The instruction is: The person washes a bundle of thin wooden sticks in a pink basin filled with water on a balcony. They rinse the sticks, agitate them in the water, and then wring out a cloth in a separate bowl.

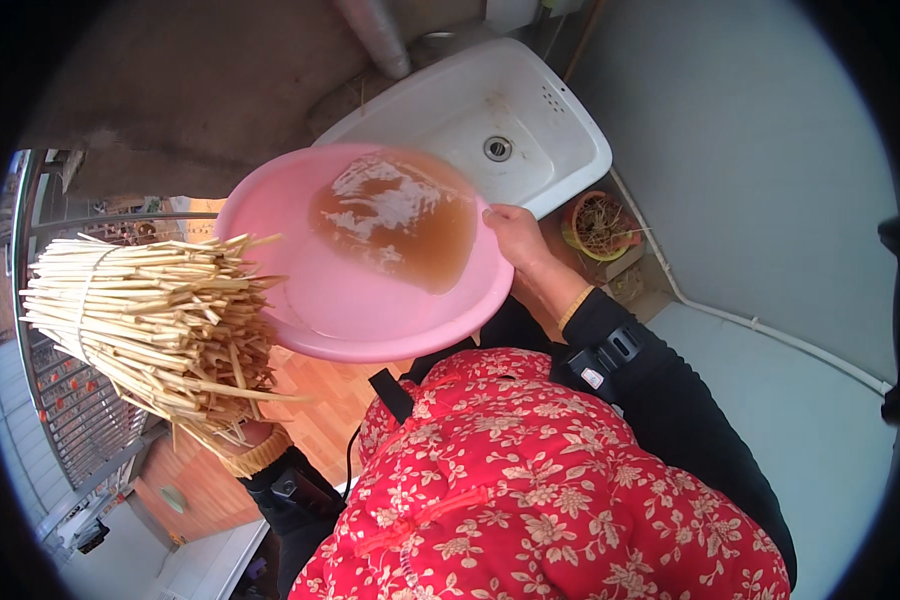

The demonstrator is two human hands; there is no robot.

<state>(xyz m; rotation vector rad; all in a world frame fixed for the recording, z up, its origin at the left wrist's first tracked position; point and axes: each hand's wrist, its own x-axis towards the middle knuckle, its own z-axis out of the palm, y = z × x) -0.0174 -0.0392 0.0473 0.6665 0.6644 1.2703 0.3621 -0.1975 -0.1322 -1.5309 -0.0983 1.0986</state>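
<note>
A pink plastic basin (330,292) is tilted, with cloudy brown water (420,255) pooled at its far right side. My right hand (517,236) grips the basin's right rim, thumb on top. On the left, a thick bundle of cut straw stalks (172,315), bound with a pale tie, overlaps the basin's left edge. Under the bundle is my left hand (253,433), mostly hidden by the stalks; its wrist shows and it holds the bundle up. Beyond the basin stands a white ceramic sink (570,142) with a metal drain (497,148), partly covered by the basin.
A pot holding dry straw bits (604,225) sits on the floor right of the sink. A white pipe (757,322) runs along the pale wall (780,172). Metal railings (90,409) stand at left, above wood-patterned flooring (322,405). A grey pipe (375,37) descends behind the sink.
</note>
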